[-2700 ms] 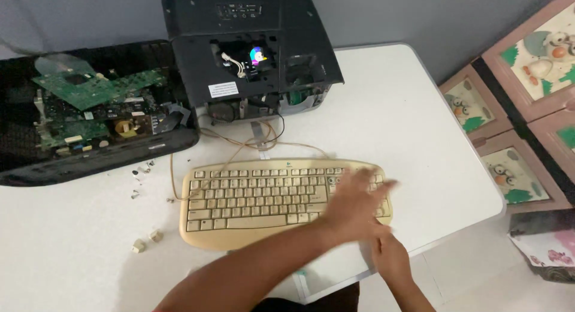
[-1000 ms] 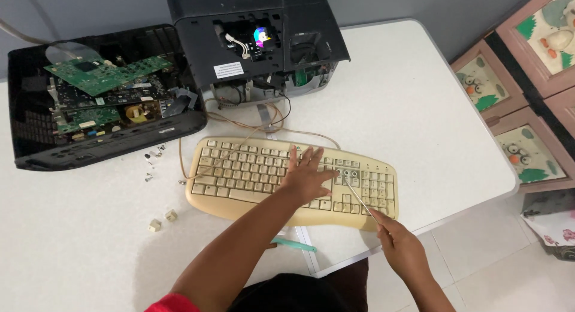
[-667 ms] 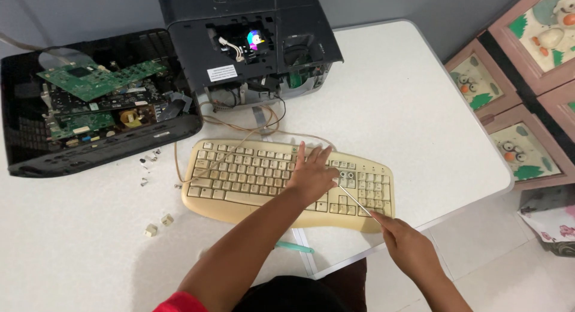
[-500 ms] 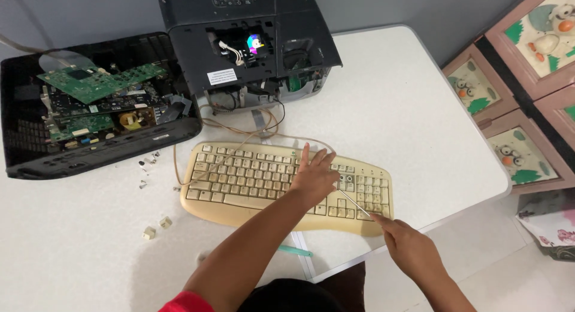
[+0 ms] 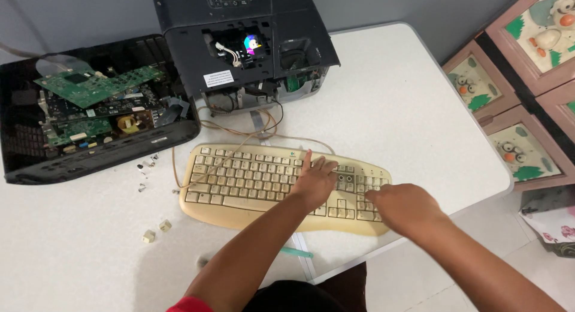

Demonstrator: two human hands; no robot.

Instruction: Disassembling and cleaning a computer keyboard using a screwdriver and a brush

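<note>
While both hands rest on it, the scene reads so:
Keyboard [image 5: 263, 183]: yellowed, flat on the white table [image 5: 407, 108], near its front edge;
Left hand [image 5: 314, 183]: open, fingers spread over the middle keys;
Right hand [image 5: 404, 207]: loosely curled over the number pad, gripping nothing visible;
Advice: press down evenly with the left; work keys gently; mind the cord [image 5: 239, 132].

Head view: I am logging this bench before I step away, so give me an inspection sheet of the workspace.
Surface: white table, lightly scuffed.
Job's things: yellowed keyboard, lying flat.
Clutter: opened black device; black tray of green circuit boards; loose keycaps; small screws.
Hands: left hand flat on the keys; right hand over the number pad.
Cables: beige cord looped behind the keyboard.
Surroundings: picture-fronted cabinets, grey wall.
</note>
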